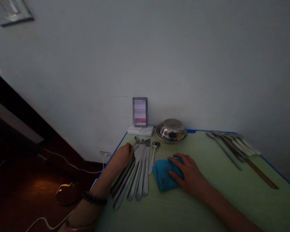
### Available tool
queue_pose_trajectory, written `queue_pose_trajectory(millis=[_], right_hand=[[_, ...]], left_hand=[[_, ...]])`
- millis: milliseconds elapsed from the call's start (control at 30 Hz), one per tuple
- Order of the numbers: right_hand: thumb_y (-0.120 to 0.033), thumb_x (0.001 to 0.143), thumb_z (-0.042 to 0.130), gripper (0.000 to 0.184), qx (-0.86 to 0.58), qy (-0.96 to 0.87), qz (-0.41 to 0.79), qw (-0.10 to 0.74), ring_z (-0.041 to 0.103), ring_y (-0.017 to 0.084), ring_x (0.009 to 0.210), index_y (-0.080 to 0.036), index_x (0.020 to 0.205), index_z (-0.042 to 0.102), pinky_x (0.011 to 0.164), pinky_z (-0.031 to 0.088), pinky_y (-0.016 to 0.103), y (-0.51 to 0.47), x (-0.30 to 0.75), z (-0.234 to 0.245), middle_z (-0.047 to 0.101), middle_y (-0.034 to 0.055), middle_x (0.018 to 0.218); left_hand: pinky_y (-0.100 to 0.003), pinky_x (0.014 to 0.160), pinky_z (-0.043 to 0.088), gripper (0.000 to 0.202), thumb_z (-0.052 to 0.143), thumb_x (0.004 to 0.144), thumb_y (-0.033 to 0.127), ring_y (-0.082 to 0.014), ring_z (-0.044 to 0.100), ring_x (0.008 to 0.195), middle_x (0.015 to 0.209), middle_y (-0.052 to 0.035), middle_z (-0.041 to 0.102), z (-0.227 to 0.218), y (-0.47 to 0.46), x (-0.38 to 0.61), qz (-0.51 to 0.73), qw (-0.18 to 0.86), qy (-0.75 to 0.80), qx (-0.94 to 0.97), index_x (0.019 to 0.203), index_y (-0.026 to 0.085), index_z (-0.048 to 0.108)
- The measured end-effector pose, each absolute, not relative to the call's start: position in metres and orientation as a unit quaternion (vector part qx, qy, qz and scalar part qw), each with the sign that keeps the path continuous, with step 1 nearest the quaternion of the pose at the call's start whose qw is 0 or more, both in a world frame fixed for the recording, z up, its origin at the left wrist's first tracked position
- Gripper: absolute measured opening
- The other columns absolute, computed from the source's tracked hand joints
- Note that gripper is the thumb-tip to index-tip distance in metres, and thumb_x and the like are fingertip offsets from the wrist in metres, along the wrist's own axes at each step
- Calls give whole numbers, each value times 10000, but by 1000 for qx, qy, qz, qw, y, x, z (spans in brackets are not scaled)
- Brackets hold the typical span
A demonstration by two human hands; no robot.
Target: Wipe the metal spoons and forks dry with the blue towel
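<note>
My left hand (124, 157) is closed in a pinch around a metal spoon (136, 140), whose shiny head sticks out past the fingers. Beneath and beside it, several metal knives and other cutlery (139, 180) lie fanned out on the green tabletop (174, 209). Over the right part of a folded blue cloth (165, 180) lies my right hand (187, 172), gripping it with bent fingers and the thumb on top. A small spoon (152, 158) rests between the fan and the cloth.
An upturned metal bowl (172, 129) stands at the back edge. Left of it, a phone (140, 112) leans upright on a white block (140, 130). At right lie a long spoon (226, 151), wooden chopsticks (261, 174) and white spoons (244, 145). A white cable (70, 166) hangs left.
</note>
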State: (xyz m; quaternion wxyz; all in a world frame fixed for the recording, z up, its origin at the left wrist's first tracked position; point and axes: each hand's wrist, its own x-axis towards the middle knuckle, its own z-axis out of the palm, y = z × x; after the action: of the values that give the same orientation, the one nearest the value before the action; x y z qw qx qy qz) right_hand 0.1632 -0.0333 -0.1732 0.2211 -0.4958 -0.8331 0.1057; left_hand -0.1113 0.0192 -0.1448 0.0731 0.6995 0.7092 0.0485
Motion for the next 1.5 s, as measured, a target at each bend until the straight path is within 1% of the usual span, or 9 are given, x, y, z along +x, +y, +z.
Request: queue_pose_trajectory(millis=[100,233,400,633,833,1100,1300,1433,1500], right_hand=[[-446,841,444,440,-494,-835,101,221,430,241,1097,-255,1234,503,951,356,433,-34,163,-173,480,98,1213],[-449,849,426,439,-518,-825,74,213,434,253,1089,-242,1227,511,936,354,450,-32,166,-173,491,105,1206],[-449,861,400,446,-538,-814,57,212,435,258,1080,-224,1231,511,911,370,450,-24,176,-173,506,116,1190],[-446,864,393,443,-540,-812,53,214,435,257,1077,-229,1232,507,911,367,448,-24,178,-175,508,112,1196],[-447,858,404,453,-550,-803,52,222,423,262,1092,-221,1237,505,927,359,446,-25,172,-176,504,112,1201],[-429,862,407,423,-546,-808,37,218,453,255,1069,-235,1220,519,910,381,449,-25,169,-179,528,106,1181],[-362,851,443,358,-605,-757,-67,237,408,312,1139,-211,1144,584,918,355,500,-25,165,-176,490,136,1233],[-394,879,382,405,-547,-812,-2,203,449,263,1125,-199,1193,548,961,356,451,-28,169,-173,526,116,1216],[-480,859,381,519,-521,-833,39,181,401,260,1193,-185,1277,465,997,334,431,-30,171,-172,442,119,1321]], left_hand=[[-388,764,497,290,510,867,297,-187,583,901,1079,-76,568,-145,17,-105,81,64,698,709,1110,140,520],[-336,767,471,237,358,920,266,-185,600,853,938,-79,615,-143,8,-90,114,52,666,735,1041,132,512],[-292,738,454,235,357,885,241,-198,604,887,1068,-78,591,-145,-4,-70,111,46,625,771,1089,180,457],[-338,641,458,289,315,894,337,-245,606,827,1024,-98,578,-148,-6,-59,66,8,629,775,1053,179,497],[-414,822,417,453,341,858,510,-299,467,1069,1179,-132,473,-144,-15,-41,63,-34,600,796,1147,185,467],[-376,810,421,307,377,878,381,-261,522,950,977,-107,597,-147,-16,-35,38,-20,568,822,942,154,574],[-404,772,437,302,395,874,318,-288,571,876,846,-149,650,-149,-15,-32,2,-4,569,822,869,103,608],[-403,779,432,287,391,852,297,-284,572,886,875,-153,644,-144,-21,-32,-1,-9,567,823,897,109,602],[-405,775,432,285,407,827,297,-288,571,886,877,-155,641,-142,-24,-30,0,-11,566,825,910,108,603]])
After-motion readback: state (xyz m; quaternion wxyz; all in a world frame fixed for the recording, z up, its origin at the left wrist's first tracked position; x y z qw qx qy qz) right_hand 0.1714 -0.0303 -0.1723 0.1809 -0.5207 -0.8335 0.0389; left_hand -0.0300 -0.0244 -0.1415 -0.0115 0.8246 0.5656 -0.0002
